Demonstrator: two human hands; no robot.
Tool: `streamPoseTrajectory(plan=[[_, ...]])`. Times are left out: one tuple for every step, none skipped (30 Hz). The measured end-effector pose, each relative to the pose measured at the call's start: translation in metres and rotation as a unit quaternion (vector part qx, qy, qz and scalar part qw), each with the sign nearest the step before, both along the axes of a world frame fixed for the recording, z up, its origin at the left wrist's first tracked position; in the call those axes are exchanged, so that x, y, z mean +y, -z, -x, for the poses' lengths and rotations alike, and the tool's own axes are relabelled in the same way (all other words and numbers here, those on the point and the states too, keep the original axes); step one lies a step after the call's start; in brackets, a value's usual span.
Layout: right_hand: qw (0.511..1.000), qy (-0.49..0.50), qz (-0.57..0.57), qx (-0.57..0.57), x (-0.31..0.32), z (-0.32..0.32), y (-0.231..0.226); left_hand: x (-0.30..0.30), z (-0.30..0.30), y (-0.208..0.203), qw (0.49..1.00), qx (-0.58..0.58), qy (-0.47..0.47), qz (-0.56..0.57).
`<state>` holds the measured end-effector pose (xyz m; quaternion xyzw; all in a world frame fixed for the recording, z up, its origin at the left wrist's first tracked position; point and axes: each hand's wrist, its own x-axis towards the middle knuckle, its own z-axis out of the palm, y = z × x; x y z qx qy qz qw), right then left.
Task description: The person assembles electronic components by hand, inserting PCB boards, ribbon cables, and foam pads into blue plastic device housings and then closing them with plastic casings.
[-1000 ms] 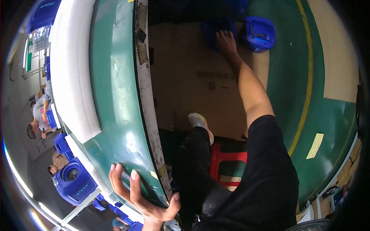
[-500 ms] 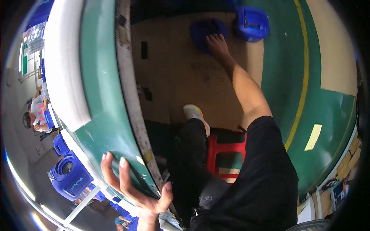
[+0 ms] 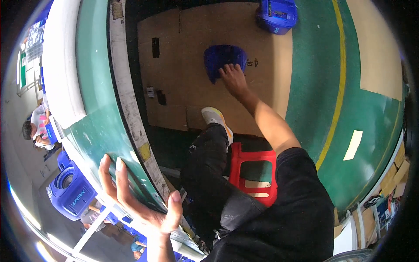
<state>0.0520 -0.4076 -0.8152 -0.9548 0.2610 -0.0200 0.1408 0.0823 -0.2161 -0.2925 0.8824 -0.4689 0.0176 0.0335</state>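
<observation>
My right hand [image 3: 235, 80] reaches down and out over a brown cardboard sheet [image 3: 174, 65] on the floor. Its fingers are closed on the near edge of a dark blue plastic shell [image 3: 218, 56]; whether the shell is lifted or touches the cardboard I cannot tell. Beyond it, at the far edge of the sheet, stands another blue plastic housing [image 3: 279, 17] with a recess in its top. My left hand [image 3: 139, 209] leans on the edge of a green-topped workbench [image 3: 98, 87], fingers apart and holding nothing.
White foam padding [image 3: 63, 65] lies along the bench. A red plastic stool [image 3: 260, 156] stands by my leg. To the right, a yellow line [image 3: 340, 78] runs along the green floor. Past the bench are a blue speaker-like casing [image 3: 72, 192] and a seated person [image 3: 37, 129].
My right hand has drawn the blue shell nearer and away from the other housing. The view has shifted slightly. My left hand stays on the bench edge.
</observation>
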Motion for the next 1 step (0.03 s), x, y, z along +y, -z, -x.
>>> streamPoseTrajectory(plan=[[1.000, -0.015, -0.010, 0.001, 0.0120, -0.0007, -0.0004, 0.0019, 0.0017, -0.0004, 1.000, 0.001, -0.003, 0.002]])
